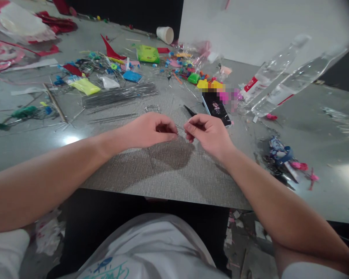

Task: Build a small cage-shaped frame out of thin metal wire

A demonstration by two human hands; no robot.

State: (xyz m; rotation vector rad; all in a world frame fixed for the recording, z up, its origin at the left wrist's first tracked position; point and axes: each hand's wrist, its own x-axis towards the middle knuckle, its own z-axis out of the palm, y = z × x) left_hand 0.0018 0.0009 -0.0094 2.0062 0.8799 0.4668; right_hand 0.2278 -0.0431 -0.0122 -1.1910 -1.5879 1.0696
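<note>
White shirt fabric with a blue-green print [113,269] fills the bottom of the view, and both bare forearms reach from it over the grey counter [168,178]. The left hand [151,130] and the right hand [205,133] meet just above the counter, fingertips nearly touching. Each pinches one end of a thin wire [180,127], so both are closed in a fine grip on it, and only a short bare stretch shows between them.

Judging by how things lie, the work looks to be somewhere in its middle. A bundle of straight wires [119,96] rests untouched farther back on the counter, and coloured beads and bits [192,73] lie scattered behind it, so plenty of material seems unused. A small dark heap with pink pieces [282,159] sits to the right, possibly finished items, though that is unclear.

Much is hard to read. The wire is so fine that its full length and shape cannot be made out, and the fingers hide whether anything is threaded or twisted on it. A phone [216,108] lies just beyond the right hand, with a pixelated patch beside it. Two clear bottles [279,81] are blurred and lean at the right, and the far left clutter is cut off.
</note>
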